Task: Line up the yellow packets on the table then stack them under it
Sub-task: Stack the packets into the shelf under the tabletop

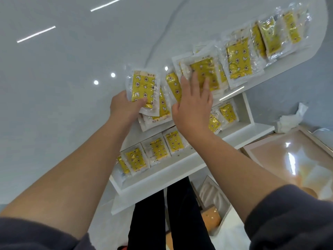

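- Yellow packets [237,60] — clear-wrapped, printed with stars and moons — lie in an overlapping row along the near edge of the glossy white surface [63,78], and the row runs toward the upper right.
- Left hand [124,107]: grips the lower end of the leftmost packet [143,89], with the thumb curled over its face and the fingers hidden beneath. This packet lies over two lower packets [158,114] that overhang the edge.
- Right hand [192,107]: fingers straight and spread, pressing flat on the middle packet [203,74] of the row; it pinches nothing.
- Shelf [189,159]: white and open-fronted, set below the surface. It holds more packets side by side — a left group [137,159] and a right pair [228,112], the pair near the shelf's end wall.
- Sleeves [36,235]: dark, ending near the elbows of both forearms.
- Legs [180,213]: in black, seen below the shelf.
- Crumpled white paper [292,118] and a glossy framed panel [288,159]: at the right, off the surface.
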### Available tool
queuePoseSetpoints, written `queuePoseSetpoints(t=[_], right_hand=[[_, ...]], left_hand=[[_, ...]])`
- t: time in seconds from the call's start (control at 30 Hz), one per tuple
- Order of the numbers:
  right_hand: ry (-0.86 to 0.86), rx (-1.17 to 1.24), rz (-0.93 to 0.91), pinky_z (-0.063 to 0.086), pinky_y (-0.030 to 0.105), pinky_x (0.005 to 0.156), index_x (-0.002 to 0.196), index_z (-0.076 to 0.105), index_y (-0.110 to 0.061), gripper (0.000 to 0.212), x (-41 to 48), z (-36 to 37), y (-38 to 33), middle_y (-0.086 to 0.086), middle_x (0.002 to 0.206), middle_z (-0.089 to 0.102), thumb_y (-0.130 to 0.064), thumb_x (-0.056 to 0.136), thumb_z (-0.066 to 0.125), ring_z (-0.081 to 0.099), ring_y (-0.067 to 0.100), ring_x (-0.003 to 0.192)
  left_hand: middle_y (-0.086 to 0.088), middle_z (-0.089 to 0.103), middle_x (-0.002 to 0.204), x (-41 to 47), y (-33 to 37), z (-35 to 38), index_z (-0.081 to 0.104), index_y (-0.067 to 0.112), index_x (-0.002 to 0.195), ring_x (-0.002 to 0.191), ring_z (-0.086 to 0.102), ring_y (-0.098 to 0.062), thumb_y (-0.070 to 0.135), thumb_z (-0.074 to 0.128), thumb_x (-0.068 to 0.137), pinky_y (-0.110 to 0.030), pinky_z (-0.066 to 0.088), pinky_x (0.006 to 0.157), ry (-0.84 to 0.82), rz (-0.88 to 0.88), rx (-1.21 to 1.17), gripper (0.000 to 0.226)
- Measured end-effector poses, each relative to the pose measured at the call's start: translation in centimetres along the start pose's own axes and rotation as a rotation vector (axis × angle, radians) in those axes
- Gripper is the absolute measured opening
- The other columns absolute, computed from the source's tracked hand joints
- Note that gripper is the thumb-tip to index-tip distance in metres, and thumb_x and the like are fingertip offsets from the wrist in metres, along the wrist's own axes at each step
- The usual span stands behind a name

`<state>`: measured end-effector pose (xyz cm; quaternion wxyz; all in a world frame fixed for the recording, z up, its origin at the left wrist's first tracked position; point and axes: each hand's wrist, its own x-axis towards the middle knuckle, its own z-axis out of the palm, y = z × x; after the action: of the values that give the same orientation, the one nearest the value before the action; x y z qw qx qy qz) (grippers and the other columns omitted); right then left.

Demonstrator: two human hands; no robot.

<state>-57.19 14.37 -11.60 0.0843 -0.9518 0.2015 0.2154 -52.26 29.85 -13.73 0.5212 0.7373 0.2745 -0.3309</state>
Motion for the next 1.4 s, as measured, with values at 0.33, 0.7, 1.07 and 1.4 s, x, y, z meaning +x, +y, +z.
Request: queuePoseSetpoints(t=[0.33,0.7,1.07,1.4], right_hand=[[-0.174,0.148,-0.225,0.034,0.041,0.108,0.148,0.027,-0.019,0.057,-1.7,2.2,-2.9,0.004,0.15,0.038,-0.019,0.093,0.044,0.033,0.025,0.139],[-0.107,0.247,-0.108,0.026,0.041,0.115,0.146,0.034,-0.019,0.053,-0.7,2.3,-2.9,0.004,0.159,0.018,-0.02,0.096,0.049,0.012,0.023,0.147],[-0.143,0.946,0.261,0.039,0.028,0.101,0.144,0.029,-0.021,0.082,-0.5,2.6,-5.3,-0.001,0.149,0.04,-0.027,0.078,0.08,0.044,0.016,0.132],[-0.274,1.106,0.283,0.029,0.027,0.056,0.074,0.042,-0.01,0.032,0.0,3.2,-3.6,0.003,0.067,0.038,-0.025,0.09,0.065,0.031,0.013,0.061]], left_hand=[[0.004,0.068,0.093,0.1,-1.9,-4.0,0.06,0.028,0.086,0.09,0.068,-0.017,0.016,0.073,0.083,-0.047,0.056,0.086,0.073,0.049,0.008,0.018],[-0.001,0.069,0.099,0.0,-2.8,-5.8,0.06,0.027,0.087,0.092,0.067,-0.022,0.024,0.074,0.081,-0.047,0.056,0.085,0.235,0.048,0.094,0.016],[0.003,0.069,0.101,-0.2,-2.7,-5.9,0.064,0.021,0.102,0.091,0.067,-0.014,0.02,0.075,0.08,-0.035,0.055,0.083,0.165,0.049,0.079,0.025],[0.011,0.07,0.099,-1.1,-3.1,-5.7,0.064,0.03,0.101,0.095,0.066,-0.01,0.018,0.075,0.081,-0.031,0.052,0.086,0.011,0.072,0.043,0.026]])
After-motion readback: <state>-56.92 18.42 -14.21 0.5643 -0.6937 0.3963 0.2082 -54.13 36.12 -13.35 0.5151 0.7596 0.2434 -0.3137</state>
